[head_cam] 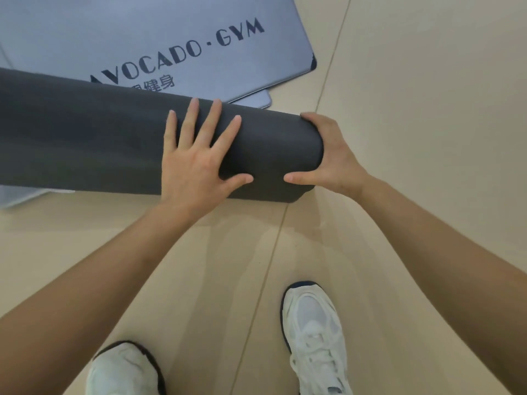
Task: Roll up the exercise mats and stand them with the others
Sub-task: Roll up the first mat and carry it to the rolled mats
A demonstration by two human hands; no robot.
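Rolled mat: the dark grey rolled mat (85, 132) lies on its side on the floor (413, 81). Its far side overlaps the near edge of the mat behind it, and its left end runs out of view.
Left hand: the left hand (199, 158) rests flat on top of the roll with fingers straight and spread, gripping nothing. It is probably pressing down so the coil stays tight and does not spring open.
Right hand: the right hand (330, 155) cups the roll's right end and grasps it, fingers hooked over the far rim and thumb on the near side. This likely keeps the layers flush at that end and steadies the roll.
Printed mat: a blue-grey printed mat (142, 38) marked AVOCADO · GYM lies flat beyond the roll. A second sheet (256, 99) peeks out under its corner. Both look unrolled, so they are probably next.
Pale strip: a pale strip (22, 195) shows under the roll at lower left. I cannot tell whether it is this mat's tail or another mat.
Shoes: white shoes (313, 332) stand just short of the roll, so the person is bent over it.
Stage: the rolling looks almost finished. The roll is not yet stood up, and the other stored mats are not in view.
Risk: lifting with too loose a hold could let the coil slacken.
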